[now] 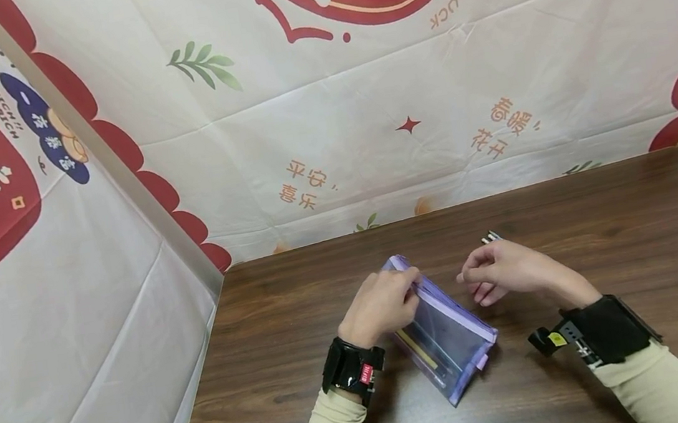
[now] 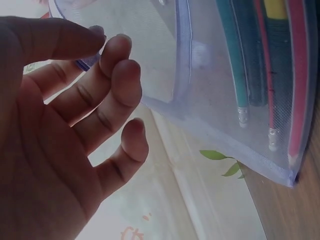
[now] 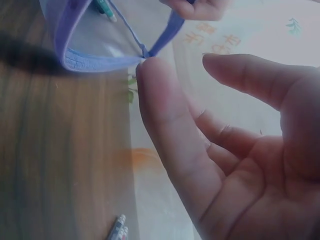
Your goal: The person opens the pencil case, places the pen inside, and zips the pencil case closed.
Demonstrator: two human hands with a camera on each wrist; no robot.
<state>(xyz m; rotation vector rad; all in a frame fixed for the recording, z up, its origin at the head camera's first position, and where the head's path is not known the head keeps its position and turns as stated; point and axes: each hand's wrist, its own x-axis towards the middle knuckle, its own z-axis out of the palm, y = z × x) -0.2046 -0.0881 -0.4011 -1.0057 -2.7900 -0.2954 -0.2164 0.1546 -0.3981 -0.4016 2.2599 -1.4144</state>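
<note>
A see-through mesh pencil pouch (image 1: 457,336) with purple edging is held tilted above the brown table. My left hand (image 1: 381,304) pinches its upper edge between thumb and fingers. Inside, the left wrist view shows a teal pencil (image 2: 235,65), a red pencil (image 2: 298,85) and other slim items. The pouch mouth gapes in the right wrist view, rimmed by a purple band (image 3: 95,62). Just right of the pouch is my right hand (image 1: 510,270), thumb and index finger apart, with nothing between them. Behind it, the ends of several pencils (image 1: 491,237) show on the table; the hand hides the rest.
The brown wooden table (image 1: 282,364) reaches back to a printed white cloth (image 1: 366,128). Another printed cloth (image 1: 84,298) hangs along the left side. A pink zipper tab (image 1: 482,362) sticks out at the pouch's lower right corner.
</note>
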